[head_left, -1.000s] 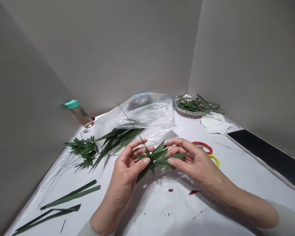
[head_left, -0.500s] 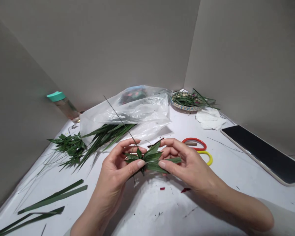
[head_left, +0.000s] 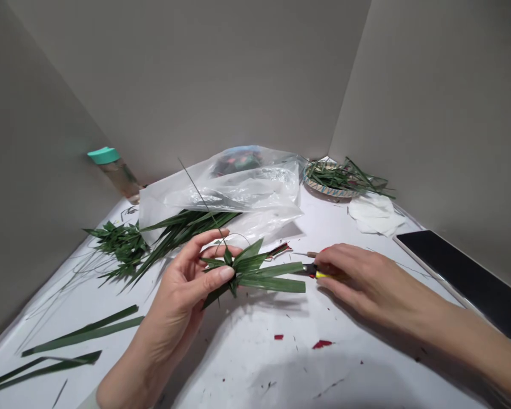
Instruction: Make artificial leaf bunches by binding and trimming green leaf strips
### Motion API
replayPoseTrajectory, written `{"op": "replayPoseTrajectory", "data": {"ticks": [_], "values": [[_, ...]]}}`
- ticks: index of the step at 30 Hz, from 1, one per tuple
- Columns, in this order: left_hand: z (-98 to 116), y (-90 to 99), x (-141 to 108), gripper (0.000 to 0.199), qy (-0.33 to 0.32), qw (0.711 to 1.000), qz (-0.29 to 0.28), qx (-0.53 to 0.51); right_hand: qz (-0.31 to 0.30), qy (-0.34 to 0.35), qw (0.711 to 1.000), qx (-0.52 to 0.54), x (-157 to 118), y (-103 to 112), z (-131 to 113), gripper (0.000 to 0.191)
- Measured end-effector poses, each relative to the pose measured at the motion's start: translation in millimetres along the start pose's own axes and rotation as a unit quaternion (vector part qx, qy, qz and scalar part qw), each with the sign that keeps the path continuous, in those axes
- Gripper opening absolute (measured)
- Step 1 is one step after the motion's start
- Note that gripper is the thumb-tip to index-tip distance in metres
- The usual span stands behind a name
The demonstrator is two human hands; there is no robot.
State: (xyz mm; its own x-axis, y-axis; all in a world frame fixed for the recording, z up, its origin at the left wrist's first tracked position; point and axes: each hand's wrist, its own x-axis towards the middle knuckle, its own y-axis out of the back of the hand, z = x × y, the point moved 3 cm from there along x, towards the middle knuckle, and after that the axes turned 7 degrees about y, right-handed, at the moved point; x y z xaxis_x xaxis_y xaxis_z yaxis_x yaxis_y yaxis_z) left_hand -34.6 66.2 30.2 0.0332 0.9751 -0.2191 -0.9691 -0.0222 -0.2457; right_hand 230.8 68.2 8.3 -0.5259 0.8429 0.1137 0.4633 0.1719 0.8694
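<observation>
My left hand [head_left: 191, 284] pinches a green leaf piece [head_left: 249, 264] between thumb and fingers, its pointed leaflets fanned around a centre. Two long flat strips of it stretch to the right, and a thin dark stem rises up to the left. My right hand [head_left: 361, 284] is closed over the handles of the scissors [head_left: 310, 270], which lie at table height. Only the dark pivot and some yellow and red of the scissors show; the blades are hidden behind the leaf strips. Close by lies a thin tool with a brown handle [head_left: 312, 254], partly covered by my right hand.
Long leaves [head_left: 183, 233] stick out of a clear plastic bag [head_left: 221, 196]. Left of them sits a pile of leaf pieces [head_left: 121, 250]. Cut strips [head_left: 83, 335], a bottle [head_left: 117, 173], a round basket [head_left: 330, 190], white tissues [head_left: 377, 213] and a phone [head_left: 464, 278] surround the work.
My right hand has let go of the leaf strips and moved right and down onto the scissors. My left hand, still holding the leaf piece, has shifted slightly left.
</observation>
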Motion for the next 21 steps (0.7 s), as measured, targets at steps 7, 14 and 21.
{"op": "replayPoseTrajectory", "data": {"ticks": [7,14,21], "values": [[6,-1.6,-3,0.042,-0.004,0.999,0.032,-0.008,0.044,0.061,0.993,-0.088,-7,-1,-6,0.015],[6,-2.8,-6,0.042,0.010,0.999,0.029,-0.008,0.051,0.072,0.988,-0.128,-10,-6,-1,0.017],[8,0.8,-3,0.032,0.024,0.999,0.023,-0.033,-0.007,0.052,0.987,-0.152,-13,-11,14,0.030]]}}
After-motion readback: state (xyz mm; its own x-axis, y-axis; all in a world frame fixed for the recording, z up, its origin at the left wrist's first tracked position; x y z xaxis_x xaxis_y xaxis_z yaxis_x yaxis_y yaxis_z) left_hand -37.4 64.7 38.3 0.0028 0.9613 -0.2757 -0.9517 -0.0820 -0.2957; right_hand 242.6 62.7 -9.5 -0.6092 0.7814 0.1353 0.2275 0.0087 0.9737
